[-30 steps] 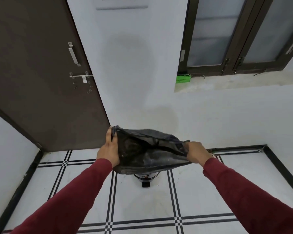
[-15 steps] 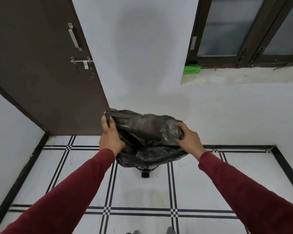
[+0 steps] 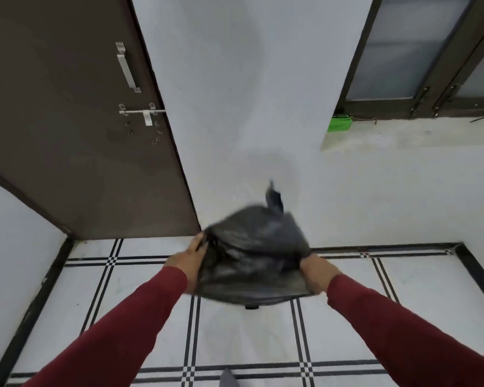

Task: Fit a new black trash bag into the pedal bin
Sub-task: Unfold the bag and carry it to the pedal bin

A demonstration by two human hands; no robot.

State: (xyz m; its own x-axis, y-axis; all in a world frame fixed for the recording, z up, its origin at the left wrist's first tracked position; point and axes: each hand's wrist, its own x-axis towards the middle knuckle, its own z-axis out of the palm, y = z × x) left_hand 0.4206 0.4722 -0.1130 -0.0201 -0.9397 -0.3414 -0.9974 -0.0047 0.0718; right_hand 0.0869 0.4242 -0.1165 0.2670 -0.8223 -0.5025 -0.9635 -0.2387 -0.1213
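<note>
A black trash bag (image 3: 252, 252) billows between my two hands, blurred by motion, with one corner flicking up at its far side. My left hand (image 3: 189, 259) grips the bag's left edge. My right hand (image 3: 316, 273) grips its right edge. The bag hangs over the pedal bin and hides almost all of it; only the black pedal (image 3: 251, 306) shows on the floor below the bag's near edge.
A brown door (image 3: 76, 129) with a metal handle and latch stands at the left. A white wall runs behind the bin, with a window ledge holding a green box (image 3: 339, 124) at upper right. White floor tiles with black stripes spread toward me.
Both hands have dropped lower and nearer the floor with the bag. The bag has puffed out and a corner has flipped upward; my right hand has shifted to its lower right edge.
</note>
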